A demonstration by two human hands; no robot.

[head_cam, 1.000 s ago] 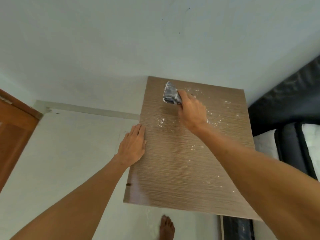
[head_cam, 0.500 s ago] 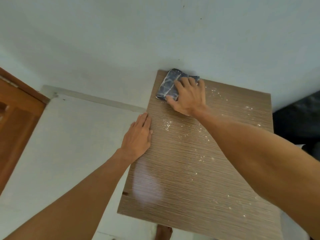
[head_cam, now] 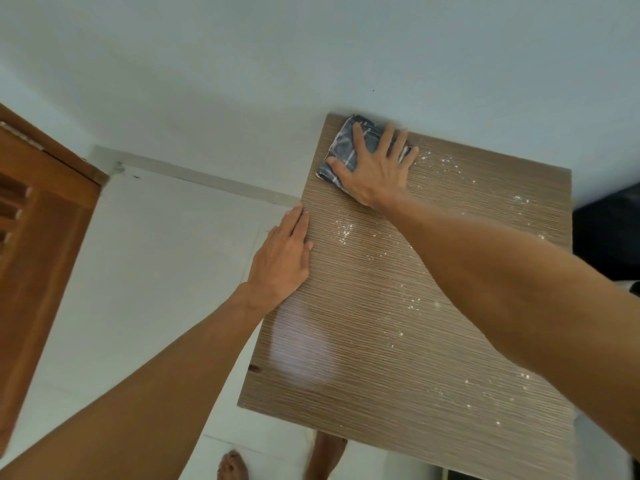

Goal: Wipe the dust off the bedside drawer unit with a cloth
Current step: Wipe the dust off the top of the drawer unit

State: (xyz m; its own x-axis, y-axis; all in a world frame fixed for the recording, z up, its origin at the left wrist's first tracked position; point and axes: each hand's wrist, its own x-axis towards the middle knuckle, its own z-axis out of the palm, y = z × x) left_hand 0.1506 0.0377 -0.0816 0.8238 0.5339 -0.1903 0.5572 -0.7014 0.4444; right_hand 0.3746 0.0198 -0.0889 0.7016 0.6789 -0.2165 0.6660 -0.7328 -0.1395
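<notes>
The bedside drawer unit's top [head_cam: 398, 341] is a striped brown wood panel seen from above, speckled with white dust across its middle and right side. A folded dark blue-grey cloth [head_cam: 341, 150] lies at the panel's far left corner, against the wall. My right hand [head_cam: 375, 168] presses flat on the cloth with fingers spread, covering most of it. My left hand [head_cam: 282, 258] rests flat and empty on the panel's left edge, fingers together.
A white wall [head_cam: 311, 64] runs right behind the unit. A brown wooden door [head_cam: 41, 237] stands at the left. White tiled floor [head_cam: 156, 271] lies left of the unit, with my bare feet [head_cam: 232, 465] at the bottom. A dark bed edge [head_cam: 609, 230] adjoins the right side.
My right hand moved the cloth from a pinched hold near the back edge into the far left corner and flattened onto it. The left hand stayed on the edge. The camera shifted.
</notes>
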